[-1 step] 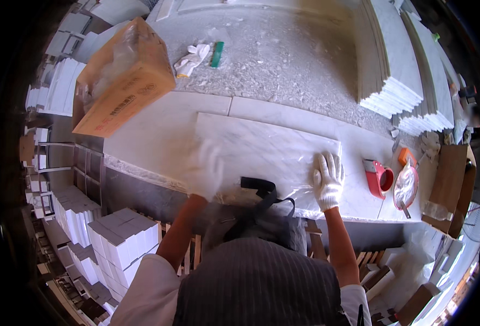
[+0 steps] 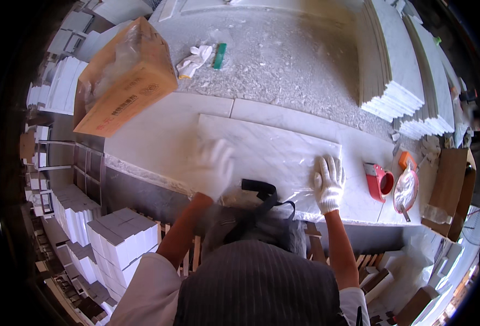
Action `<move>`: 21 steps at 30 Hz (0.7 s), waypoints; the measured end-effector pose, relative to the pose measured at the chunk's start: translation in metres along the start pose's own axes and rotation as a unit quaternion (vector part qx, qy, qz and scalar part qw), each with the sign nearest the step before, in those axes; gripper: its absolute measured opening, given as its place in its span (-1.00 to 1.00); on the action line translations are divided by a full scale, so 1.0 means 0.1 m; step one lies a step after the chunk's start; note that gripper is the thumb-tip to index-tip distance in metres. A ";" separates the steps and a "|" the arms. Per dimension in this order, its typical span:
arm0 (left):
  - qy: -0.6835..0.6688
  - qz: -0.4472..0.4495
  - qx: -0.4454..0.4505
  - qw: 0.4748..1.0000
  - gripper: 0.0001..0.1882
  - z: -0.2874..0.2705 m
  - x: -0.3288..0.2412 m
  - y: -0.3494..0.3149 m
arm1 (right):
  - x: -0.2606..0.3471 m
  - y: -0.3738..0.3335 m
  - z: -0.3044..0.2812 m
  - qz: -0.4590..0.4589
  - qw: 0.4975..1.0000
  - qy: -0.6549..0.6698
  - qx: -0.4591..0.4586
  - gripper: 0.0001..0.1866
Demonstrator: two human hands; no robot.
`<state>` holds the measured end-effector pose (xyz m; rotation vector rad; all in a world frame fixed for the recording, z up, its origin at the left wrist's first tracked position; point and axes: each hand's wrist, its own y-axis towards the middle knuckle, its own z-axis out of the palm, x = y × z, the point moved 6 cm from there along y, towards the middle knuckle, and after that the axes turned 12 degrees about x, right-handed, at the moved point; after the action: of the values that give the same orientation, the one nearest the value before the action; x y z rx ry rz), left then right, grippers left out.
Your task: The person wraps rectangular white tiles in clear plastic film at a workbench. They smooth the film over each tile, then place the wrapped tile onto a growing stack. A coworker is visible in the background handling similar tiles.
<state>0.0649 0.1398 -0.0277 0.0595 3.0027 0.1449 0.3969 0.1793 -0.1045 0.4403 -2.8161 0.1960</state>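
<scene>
You're resting your right hand [image 2: 330, 185] flat and ungripping on the marble slab [image 2: 272, 149], which is lying along the counter's [image 2: 142, 127] front edge; spreading pressure evenly should steady it. Your left hand [image 2: 214, 167] is blurring; I can't tell its grip.

**Our pale bench [image 2: 147, 122], well laden**

We look down on pale stone panels [image 2: 272, 116] along the near side, split by a seam, with a grey, gritty surface [image 2: 289, 60] behind them. At the near middle we see a veined marble slab [image 2: 272, 141] lying flat, partly glossy with clear film [image 2: 300, 191]. A brown cardboard box [image 2: 128, 100] stands at the left. On the gritty surface, far left of centre, we find a crumpled white glove [image 2: 195, 60] just beside a green block [image 2: 220, 56]. Two stacks of slabs [image 2: 397, 60] stand at the far right. Nearer, on the right, we spot a red tape dispenser [image 2: 374, 182], an orange object [image 2: 407, 160] and an oval, red-rimmed thing [image 2: 404, 190].
</scene>
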 end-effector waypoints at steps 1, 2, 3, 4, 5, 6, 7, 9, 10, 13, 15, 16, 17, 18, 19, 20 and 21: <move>-0.016 0.047 0.016 0.999 -0.60 0.15 -0.13 0.12 | 0.01 -0.03 -0.02 0.004 1.000 0.000 0.007 -0.49; -0.031 0.095 0.031 0.994 -0.58 0.32 -0.22 0.24 | 0.06 0.01 -0.04 -0.004 1.000 -0.001 0.001 -0.49; -0.049 0.149 0.049 0.986 -0.55 0.46 -0.32 0.35 | 0.06 0.02 -0.06 -0.005 1.000 -0.004 -0.003 -0.49; -0.046 0.155 0.069 0.984 -0.52 0.54 -0.34 0.40 | 0.08 0.02 -0.11 -0.011 1.000 0.002 -0.003 -0.48; -0.042 0.161 0.089 0.982 -0.48 0.59 -0.32 0.42 | 0.10 0.05 -0.14 -0.019 1.000 0.010 -0.009 -0.49; -0.038 0.169 0.119 0.978 -0.45 0.64 -0.31 0.38 | 0.10 0.03 -0.08 -0.015 1.000 0.002 -0.004 -0.49; -0.029 0.171 0.132 0.976 -0.43 0.67 -0.31 0.38 | 0.09 0.02 -0.04 -0.011 1.000 -0.006 0.001 -0.49; -0.005 0.177 0.168 0.970 -0.39 0.69 -0.27 0.33 | 0.02 0.02 -0.06 -0.006 1.000 -0.010 -0.010 -0.49; -0.005 0.186 0.156 0.970 -0.36 0.66 -0.25 0.31 | 0.04 0.03 -0.05 -0.002 1.000 -0.004 -0.014 -0.49; -0.017 0.181 0.163 0.970 -0.33 0.66 -0.25 0.28 | 0.01 0.03 -0.02 -0.004 1.000 -0.004 -0.020 -0.49; -0.010 0.180 0.181 0.967 -0.31 0.65 -0.24 0.28 | 0.02 0.02 -0.03 0.003 1.000 0.001 -0.021 -0.50; -0.007 0.182 0.183 0.966 -0.30 0.64 -0.25 0.28 | 0.02 0.02 -0.03 0.007 1.000 -0.003 -0.019 -0.49; -0.005 0.184 0.185 0.966 -0.29 0.64 -0.23 0.26 | 0.03 0.00 -0.02 0.009 1.000 -0.008 -0.017 -0.49; 0.000 0.182 0.174 0.968 -0.28 0.65 -0.24 0.27 | 0.01 0.03 -0.04 0.008 1.000 -0.003 -0.020 -0.49; 0.005 0.175 0.188 0.966 -0.28 0.66 -0.23 0.24 | 0.01 0.03 -0.04 0.004 1.000 -0.002 -0.022 -0.50; 0.010 0.168 0.201 0.965 -0.28 0.66 -0.21 0.19 | 0.05 0.01 -0.04 0.000 1.000 -0.002 -0.024 -0.51; 0.014 0.163 0.213 0.963 -0.28 0.67 -0.21 0.14 | 0.07 -0.01 -0.06 -0.003 1.000 -0.005 -0.027 -0.52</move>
<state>0.0953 0.1593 -0.0898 0.5967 2.9667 -0.4729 0.3922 0.1772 -0.0963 0.4396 -2.8210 0.1156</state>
